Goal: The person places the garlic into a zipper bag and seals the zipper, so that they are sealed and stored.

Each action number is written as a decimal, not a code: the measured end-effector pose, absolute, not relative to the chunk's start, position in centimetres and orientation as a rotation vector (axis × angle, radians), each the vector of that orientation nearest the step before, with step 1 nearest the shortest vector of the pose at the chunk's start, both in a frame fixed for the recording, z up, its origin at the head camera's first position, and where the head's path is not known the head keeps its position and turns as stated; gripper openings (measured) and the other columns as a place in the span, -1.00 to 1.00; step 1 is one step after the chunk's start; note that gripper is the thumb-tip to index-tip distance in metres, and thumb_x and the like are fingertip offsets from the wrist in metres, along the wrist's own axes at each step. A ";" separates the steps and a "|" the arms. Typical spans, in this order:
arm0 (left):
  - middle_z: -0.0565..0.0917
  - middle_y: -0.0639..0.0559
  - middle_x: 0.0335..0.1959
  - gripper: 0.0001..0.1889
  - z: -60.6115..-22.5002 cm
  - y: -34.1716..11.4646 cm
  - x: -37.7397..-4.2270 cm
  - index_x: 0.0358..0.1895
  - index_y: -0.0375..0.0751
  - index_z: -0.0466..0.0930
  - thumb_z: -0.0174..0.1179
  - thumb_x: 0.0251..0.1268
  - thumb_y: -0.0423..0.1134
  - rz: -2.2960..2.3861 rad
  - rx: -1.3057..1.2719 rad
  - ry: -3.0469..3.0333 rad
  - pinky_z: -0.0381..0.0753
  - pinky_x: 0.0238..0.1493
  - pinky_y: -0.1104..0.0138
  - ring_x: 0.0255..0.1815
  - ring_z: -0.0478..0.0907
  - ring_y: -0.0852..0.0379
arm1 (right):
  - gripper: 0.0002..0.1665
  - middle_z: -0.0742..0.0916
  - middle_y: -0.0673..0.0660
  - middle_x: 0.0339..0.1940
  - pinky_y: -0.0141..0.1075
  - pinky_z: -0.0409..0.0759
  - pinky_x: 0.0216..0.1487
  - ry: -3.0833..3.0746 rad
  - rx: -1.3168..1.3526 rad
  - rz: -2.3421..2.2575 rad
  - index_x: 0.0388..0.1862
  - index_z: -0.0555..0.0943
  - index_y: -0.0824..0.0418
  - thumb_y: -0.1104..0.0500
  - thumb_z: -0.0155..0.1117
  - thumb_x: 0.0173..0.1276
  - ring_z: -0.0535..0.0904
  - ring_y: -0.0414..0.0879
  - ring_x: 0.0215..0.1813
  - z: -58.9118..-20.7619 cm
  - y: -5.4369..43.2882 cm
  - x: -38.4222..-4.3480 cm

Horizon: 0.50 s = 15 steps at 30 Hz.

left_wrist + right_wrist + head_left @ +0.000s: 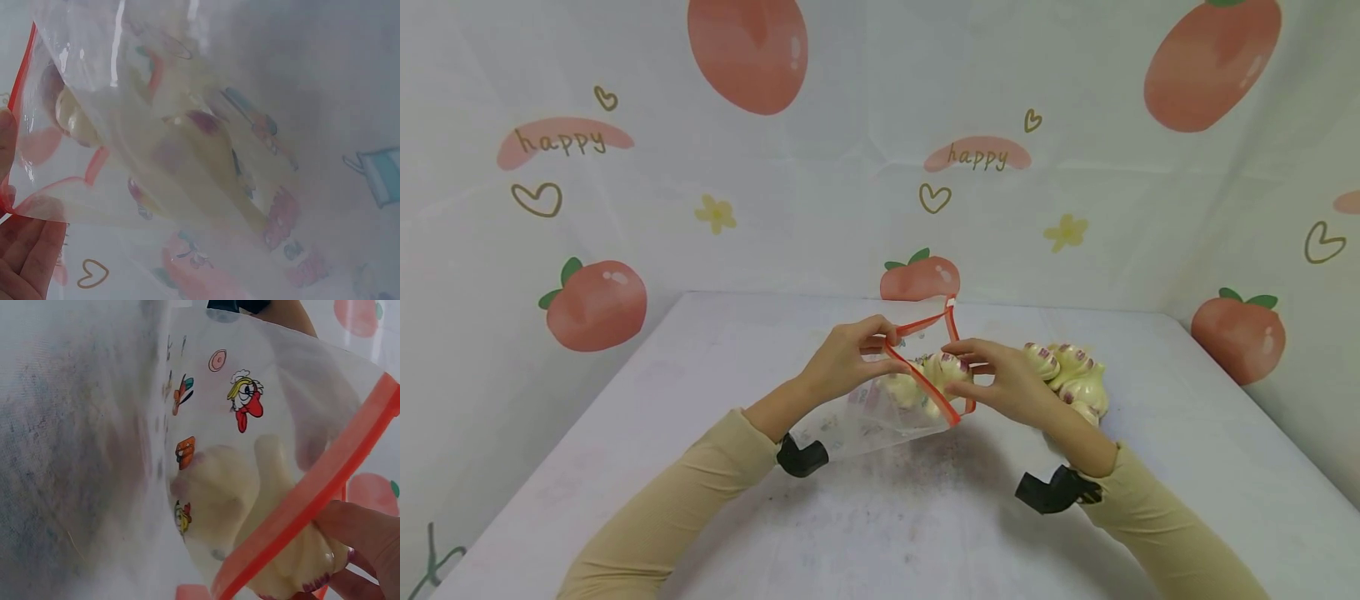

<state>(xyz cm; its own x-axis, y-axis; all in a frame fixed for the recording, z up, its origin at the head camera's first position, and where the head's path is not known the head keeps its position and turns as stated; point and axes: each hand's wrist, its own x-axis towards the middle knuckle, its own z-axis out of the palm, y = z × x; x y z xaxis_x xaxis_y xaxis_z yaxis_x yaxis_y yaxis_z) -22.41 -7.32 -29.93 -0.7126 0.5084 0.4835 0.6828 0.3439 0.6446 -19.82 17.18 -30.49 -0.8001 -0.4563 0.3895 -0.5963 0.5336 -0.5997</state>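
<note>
A clear zip bag (850, 437) with red zip edges and printed cartoon figures is held above the table, its mouth facing right. My left hand (842, 358) pinches the bag's rim between thumb and fingers. At the mouth, my right hand (1011, 379) grips a garlic bulb (953, 367) with purple root ends, thumb below and fingers above. The right wrist view shows this bulb's neck pointing inside, behind the red strip (312, 487). Another garlic bulb (215, 487) lies deeper in the bag. Through the cloudy plastic, the left wrist view shows garlic (194, 156) blurred.
Several more garlic bulbs (1082, 387) are piled on the white table (880, 533), just beyond and right of my right forearm. A white cloth backdrop (850, 183) printed with red fruit rises behind the table. Black wrist mounts (803, 457) are on both forearms.
</note>
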 end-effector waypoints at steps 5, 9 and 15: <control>0.60 -0.11 -0.30 -0.67 -29.9 -7.3 -22.4 -0.25 -0.27 0.47 0.42 -0.06 -0.30 -1.289 -1.093 -2.388 0.67 0.02 0.30 -0.16 0.67 0.01 | -0.46 0.69 0.21 0.00 -0.16 0.68 0.01 -2.613 0.886 1.104 0.08 0.55 0.29 0.21 0.44 0.08 0.65 0.06 -0.03 -30.8 17.1 -20.1; 0.60 -0.11 -0.30 -0.67 -29.8 -7.2 -22.3 -0.24 -0.27 0.47 0.41 -0.05 -0.30 -1.288 -1.103 -2.378 0.67 0.01 0.32 -0.18 0.67 0.02 | -0.48 0.67 0.24 0.02 -0.11 0.68 0.00 -2.622 0.898 1.104 0.09 0.54 0.30 0.24 0.41 0.11 0.64 0.11 -0.01 -31.0 17.0 -20.2; 0.59 -0.10 -0.31 -0.68 -29.8 -7.2 -22.3 -0.25 -0.29 0.47 0.40 -0.03 -0.31 -1.283 -1.128 -2.367 0.67 0.02 0.33 -0.17 0.67 0.00 | -0.51 0.67 0.26 0.02 -0.11 0.68 -0.02 -2.631 0.917 1.104 0.08 0.54 0.32 0.29 0.38 0.13 0.65 0.12 -0.02 -31.3 16.8 -20.4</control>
<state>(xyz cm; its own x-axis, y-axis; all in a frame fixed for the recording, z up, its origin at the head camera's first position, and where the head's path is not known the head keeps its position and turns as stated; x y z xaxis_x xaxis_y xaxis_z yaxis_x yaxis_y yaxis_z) -22.28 -7.16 -29.85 -0.6805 0.5217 0.5145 0.7158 0.3234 0.6189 -20.40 16.75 -31.26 -0.8034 -0.4812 0.3506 -0.5873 0.5439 -0.5993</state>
